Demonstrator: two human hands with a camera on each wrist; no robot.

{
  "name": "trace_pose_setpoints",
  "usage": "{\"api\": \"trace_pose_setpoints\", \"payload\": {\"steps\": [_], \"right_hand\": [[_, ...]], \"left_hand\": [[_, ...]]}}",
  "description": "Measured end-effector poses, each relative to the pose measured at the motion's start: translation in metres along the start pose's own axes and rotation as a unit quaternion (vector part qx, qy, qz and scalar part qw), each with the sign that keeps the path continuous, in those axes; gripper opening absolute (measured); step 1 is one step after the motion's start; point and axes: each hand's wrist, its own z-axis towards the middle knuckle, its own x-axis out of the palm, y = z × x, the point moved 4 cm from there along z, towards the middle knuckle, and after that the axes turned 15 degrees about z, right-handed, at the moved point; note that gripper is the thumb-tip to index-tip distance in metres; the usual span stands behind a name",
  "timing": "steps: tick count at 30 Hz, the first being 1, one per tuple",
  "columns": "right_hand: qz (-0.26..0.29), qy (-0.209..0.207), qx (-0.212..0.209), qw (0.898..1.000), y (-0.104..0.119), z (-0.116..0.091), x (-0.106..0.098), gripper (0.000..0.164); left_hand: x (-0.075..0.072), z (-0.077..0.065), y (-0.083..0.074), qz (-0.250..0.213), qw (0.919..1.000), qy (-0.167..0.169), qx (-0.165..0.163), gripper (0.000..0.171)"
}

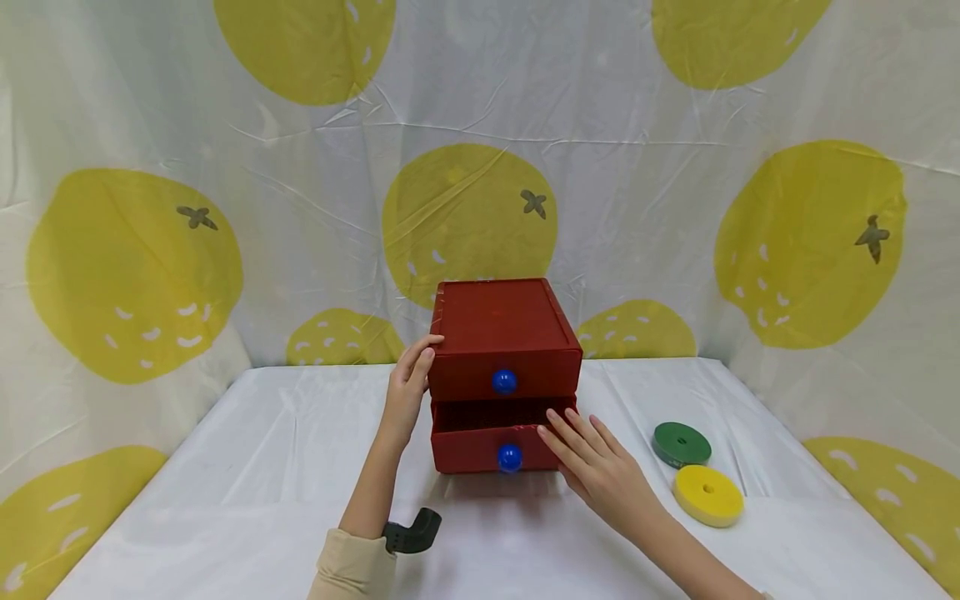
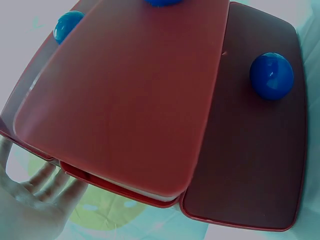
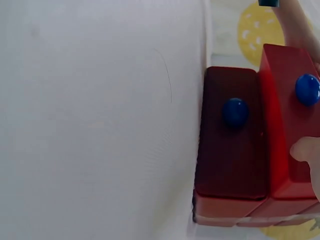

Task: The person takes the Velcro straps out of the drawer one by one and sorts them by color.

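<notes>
Drawer cabinet (image 1: 495,321) facing the person, middle drawer (image 1: 459,454) jutting forward

Red and upright, it stands near the middle of the white-covered tabletop (image 1: 300,475), its blue knobs toward the wearer. The middle drawer slides out along the front-to-back line, while its front panel's long axis runs left to right, roughly level. Above it the top drawer (image 1: 465,375) sits flush; the wrist views also show a bottom drawer (image 3: 232,160), set back underneath.

The left hand (image 1: 406,392) is at the cabinet's left side, fingers extended and somewhat spread, index fingertip at the top edge. The right hand (image 1: 603,475) has its fingers straight and slightly apart at the jutting drawer's right front corner, thumb in front of the panel; whether it presses there, I cannot tell.

Well to the right, a green disc (image 1: 693,447) lies flat just behind a yellow disc (image 1: 705,505). Lemon-print fabric (image 1: 637,217) hangs behind.
</notes>
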Motion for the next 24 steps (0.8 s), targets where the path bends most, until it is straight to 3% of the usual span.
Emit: {"api": "trace_pose_setpoints", "payload": {"steps": [7,24], "right_hand": [[-0.006,0.008,0.016,1.000,-0.005,0.007,0.004,0.050],[-0.027,-0.023,0.028,0.999,-0.018,0.016,0.019,0.051]], "left_hand": [[0.000,0.001,0.000,-0.009,1.0000,-0.001,-0.001,0.034],[0.000,0.001,-0.001,-0.006,1.0000,0.005,0.006,0.035]]}}
